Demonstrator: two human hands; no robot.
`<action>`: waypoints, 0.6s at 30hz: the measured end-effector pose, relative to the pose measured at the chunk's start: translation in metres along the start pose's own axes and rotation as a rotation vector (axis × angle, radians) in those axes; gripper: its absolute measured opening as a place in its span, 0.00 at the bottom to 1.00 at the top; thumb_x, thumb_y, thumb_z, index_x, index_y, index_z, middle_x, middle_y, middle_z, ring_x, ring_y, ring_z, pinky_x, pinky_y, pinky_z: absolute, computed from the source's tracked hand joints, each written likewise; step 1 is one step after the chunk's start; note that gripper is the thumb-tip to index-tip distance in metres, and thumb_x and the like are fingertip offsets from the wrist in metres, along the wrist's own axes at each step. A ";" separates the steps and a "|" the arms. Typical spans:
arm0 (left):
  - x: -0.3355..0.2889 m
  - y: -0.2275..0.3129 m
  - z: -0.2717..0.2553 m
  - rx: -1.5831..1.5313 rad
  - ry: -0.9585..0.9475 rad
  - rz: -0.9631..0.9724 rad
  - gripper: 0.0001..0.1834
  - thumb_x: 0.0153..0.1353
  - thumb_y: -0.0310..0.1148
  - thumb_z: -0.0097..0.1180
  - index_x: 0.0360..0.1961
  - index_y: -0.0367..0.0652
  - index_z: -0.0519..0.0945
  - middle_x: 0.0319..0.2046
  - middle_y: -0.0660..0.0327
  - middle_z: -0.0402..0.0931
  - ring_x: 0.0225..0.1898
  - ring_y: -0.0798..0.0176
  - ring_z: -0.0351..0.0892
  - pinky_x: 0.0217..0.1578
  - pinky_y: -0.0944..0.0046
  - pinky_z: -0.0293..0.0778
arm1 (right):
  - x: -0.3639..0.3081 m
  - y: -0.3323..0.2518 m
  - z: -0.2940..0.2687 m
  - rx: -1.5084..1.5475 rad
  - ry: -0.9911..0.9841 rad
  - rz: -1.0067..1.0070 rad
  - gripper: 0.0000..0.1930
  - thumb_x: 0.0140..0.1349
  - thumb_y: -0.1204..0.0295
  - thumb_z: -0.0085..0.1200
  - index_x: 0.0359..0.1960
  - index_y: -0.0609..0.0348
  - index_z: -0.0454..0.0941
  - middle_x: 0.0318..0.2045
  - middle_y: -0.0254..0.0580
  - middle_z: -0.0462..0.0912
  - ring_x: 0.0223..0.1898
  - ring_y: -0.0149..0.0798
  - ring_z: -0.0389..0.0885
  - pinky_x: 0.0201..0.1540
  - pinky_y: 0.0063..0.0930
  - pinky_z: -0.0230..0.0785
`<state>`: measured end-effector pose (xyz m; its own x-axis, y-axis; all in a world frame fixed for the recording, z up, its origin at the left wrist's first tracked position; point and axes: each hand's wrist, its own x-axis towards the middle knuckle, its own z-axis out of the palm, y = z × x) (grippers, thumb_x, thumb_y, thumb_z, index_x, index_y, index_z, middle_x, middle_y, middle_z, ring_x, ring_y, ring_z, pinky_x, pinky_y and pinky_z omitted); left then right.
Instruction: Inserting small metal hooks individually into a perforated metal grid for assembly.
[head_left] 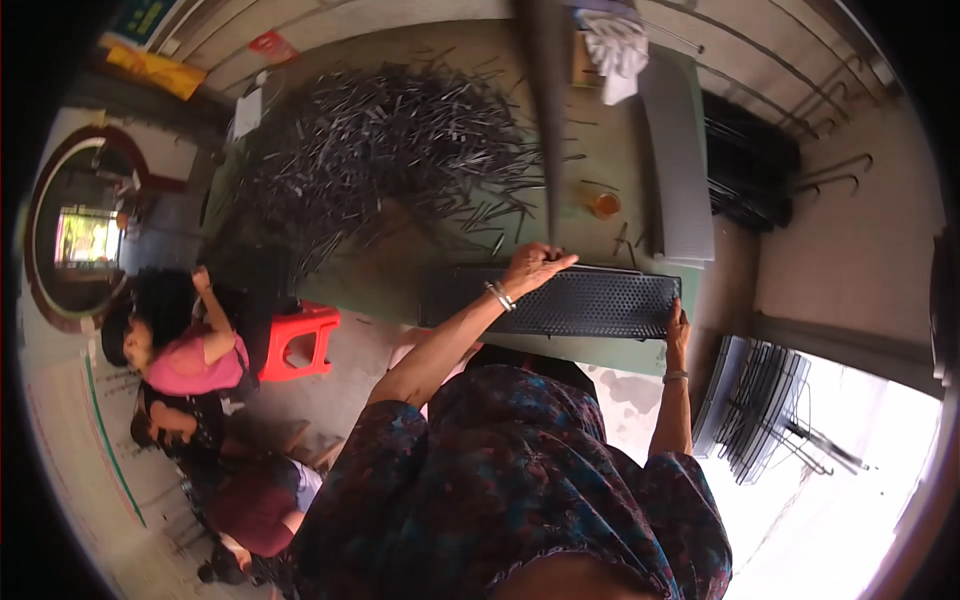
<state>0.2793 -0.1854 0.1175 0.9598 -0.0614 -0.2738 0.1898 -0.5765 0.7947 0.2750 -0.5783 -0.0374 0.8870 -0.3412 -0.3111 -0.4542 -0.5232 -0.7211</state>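
Observation:
A long black panel (600, 305) with many round holes lies along the near edge of the green table, in front of me. Its right end is gripped by my right hand (678, 328), with the fingers at the far corner. My left hand (532, 270) rests at the panel's far edge, left of its middle. Its fingers are bent together, and what they pinch, if anything, is too small to make out. A long dark blurred shaft (548, 120) comes down from above, its lower tip close to the left fingers.
Loose dark strips (390, 140) form a large heap on the table (480, 240). An orange round container (605, 205), a stack of grey sheets (675, 160) and a white cloth (615, 50) lie farther right. A red stool (300, 342) and several people (200, 360) are at the left; black racks (755, 410) stand right.

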 end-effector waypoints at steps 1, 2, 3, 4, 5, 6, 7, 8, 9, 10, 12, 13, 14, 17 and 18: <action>-0.007 -0.009 0.007 -0.105 0.141 0.041 0.24 0.54 0.55 0.62 0.21 0.43 0.80 0.16 0.60 0.76 0.22 0.61 0.77 0.28 0.62 0.71 | -0.004 -0.010 0.004 -0.017 -0.020 -0.008 0.38 0.63 0.37 0.42 0.49 0.67 0.78 0.39 0.50 0.83 0.41 0.40 0.77 0.47 0.30 0.67; -0.008 -0.016 0.015 -0.134 0.173 0.058 0.24 0.52 0.55 0.63 0.24 0.42 0.80 0.18 0.60 0.77 0.23 0.59 0.78 0.28 0.61 0.71 | -0.002 -0.005 0.001 -0.021 -0.045 -0.003 0.39 0.63 0.37 0.42 0.49 0.67 0.78 0.37 0.49 0.82 0.40 0.38 0.77 0.45 0.29 0.67; -0.012 -0.023 0.017 -0.092 0.263 0.117 0.23 0.54 0.54 0.62 0.26 0.42 0.80 0.18 0.58 0.76 0.22 0.55 0.77 0.28 0.58 0.71 | -0.007 -0.018 0.007 -0.013 -0.061 -0.029 0.39 0.63 0.36 0.41 0.49 0.67 0.78 0.35 0.45 0.82 0.37 0.36 0.76 0.43 0.28 0.67; -0.013 -0.021 0.016 -0.034 0.281 0.169 0.20 0.57 0.51 0.60 0.29 0.42 0.81 0.20 0.57 0.77 0.23 0.54 0.77 0.29 0.58 0.72 | -0.005 -0.013 0.007 0.011 -0.061 -0.038 0.40 0.62 0.35 0.41 0.49 0.66 0.78 0.35 0.43 0.82 0.35 0.35 0.76 0.40 0.28 0.68; -0.015 -0.018 0.014 0.024 0.300 0.221 0.17 0.59 0.48 0.59 0.33 0.43 0.83 0.22 0.55 0.78 0.24 0.53 0.78 0.30 0.57 0.72 | -0.001 -0.008 0.006 0.033 -0.059 -0.049 0.40 0.61 0.35 0.41 0.49 0.66 0.78 0.35 0.41 0.81 0.34 0.34 0.76 0.37 0.27 0.68; -0.019 -0.015 0.014 0.009 0.321 0.211 0.17 0.59 0.48 0.59 0.33 0.43 0.83 0.22 0.55 0.78 0.24 0.53 0.78 0.30 0.57 0.72 | 0.005 -0.003 0.006 0.016 -0.069 -0.067 0.40 0.61 0.35 0.41 0.49 0.66 0.78 0.35 0.41 0.81 0.34 0.34 0.76 0.37 0.27 0.68; -0.021 -0.016 0.013 0.014 0.360 0.247 0.17 0.60 0.47 0.57 0.32 0.42 0.81 0.22 0.55 0.77 0.25 0.51 0.78 0.30 0.55 0.72 | 0.009 -0.003 0.009 -0.019 -0.077 -0.002 0.40 0.62 0.35 0.40 0.50 0.66 0.78 0.37 0.47 0.82 0.38 0.37 0.77 0.41 0.30 0.68; -0.023 -0.017 0.013 0.020 0.397 0.284 0.17 0.62 0.47 0.54 0.31 0.42 0.80 0.22 0.54 0.77 0.26 0.50 0.77 0.30 0.54 0.71 | 0.012 -0.002 0.009 -0.052 -0.082 0.065 0.40 0.63 0.35 0.39 0.50 0.66 0.78 0.39 0.53 0.83 0.42 0.40 0.78 0.46 0.34 0.68; -0.025 -0.015 0.015 0.011 0.413 0.278 0.17 0.62 0.47 0.54 0.31 0.42 0.80 0.22 0.54 0.77 0.26 0.50 0.77 0.30 0.54 0.71 | 0.011 0.002 0.003 -0.064 -0.087 0.051 0.40 0.63 0.35 0.39 0.50 0.66 0.78 0.39 0.53 0.83 0.42 0.40 0.78 0.46 0.34 0.68; -0.026 -0.014 0.016 0.013 0.401 0.277 0.18 0.62 0.47 0.53 0.30 0.42 0.79 0.22 0.54 0.77 0.26 0.49 0.77 0.30 0.53 0.71 | 0.009 0.003 0.001 -0.019 -0.094 0.055 0.40 0.63 0.35 0.40 0.52 0.66 0.76 0.42 0.52 0.83 0.44 0.40 0.78 0.47 0.33 0.68; -0.025 -0.022 0.019 0.040 0.493 0.280 0.19 0.62 0.47 0.53 0.26 0.41 0.78 0.20 0.53 0.75 0.24 0.47 0.76 0.29 0.51 0.70 | 0.002 -0.015 0.009 0.067 -0.156 0.103 0.42 0.63 0.36 0.40 0.57 0.68 0.72 0.49 0.50 0.81 0.50 0.39 0.77 0.51 0.29 0.67; -0.024 -0.022 0.021 0.108 0.444 0.237 0.16 0.61 0.46 0.55 0.30 0.43 0.78 0.20 0.55 0.76 0.27 0.49 0.76 0.33 0.51 0.70 | 0.005 -0.012 0.006 0.071 -0.175 0.099 0.42 0.63 0.36 0.39 0.57 0.69 0.72 0.49 0.49 0.81 0.50 0.39 0.77 0.52 0.29 0.67; -0.024 -0.017 0.026 0.134 0.425 0.239 0.16 0.61 0.46 0.56 0.35 0.43 0.77 0.26 0.54 0.77 0.32 0.49 0.76 0.37 0.51 0.70 | 0.016 0.006 -0.004 0.051 -0.153 0.106 0.42 0.63 0.36 0.39 0.57 0.68 0.71 0.49 0.49 0.81 0.50 0.38 0.77 0.52 0.28 0.67; -0.035 -0.026 0.020 0.145 0.502 0.320 0.20 0.59 0.45 0.58 0.45 0.42 0.75 0.39 0.50 0.75 0.44 0.47 0.73 0.44 0.50 0.68 | 0.023 0.009 -0.007 0.010 -0.167 0.111 0.42 0.63 0.36 0.39 0.57 0.68 0.71 0.48 0.49 0.81 0.50 0.36 0.76 0.52 0.28 0.66; -0.043 -0.031 0.010 0.126 0.592 0.417 0.23 0.59 0.44 0.59 0.50 0.41 0.73 0.46 0.48 0.72 0.50 0.46 0.70 0.48 0.49 0.67 | 0.018 0.005 -0.005 -0.002 -0.185 0.110 0.41 0.63 0.36 0.39 0.57 0.68 0.72 0.48 0.48 0.81 0.49 0.36 0.76 0.52 0.28 0.66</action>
<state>0.2297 -0.1725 0.0994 0.9046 0.1336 0.4048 -0.2068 -0.6928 0.6909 0.2880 -0.5906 -0.0438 0.8321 -0.2470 -0.4965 -0.5491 -0.4926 -0.6752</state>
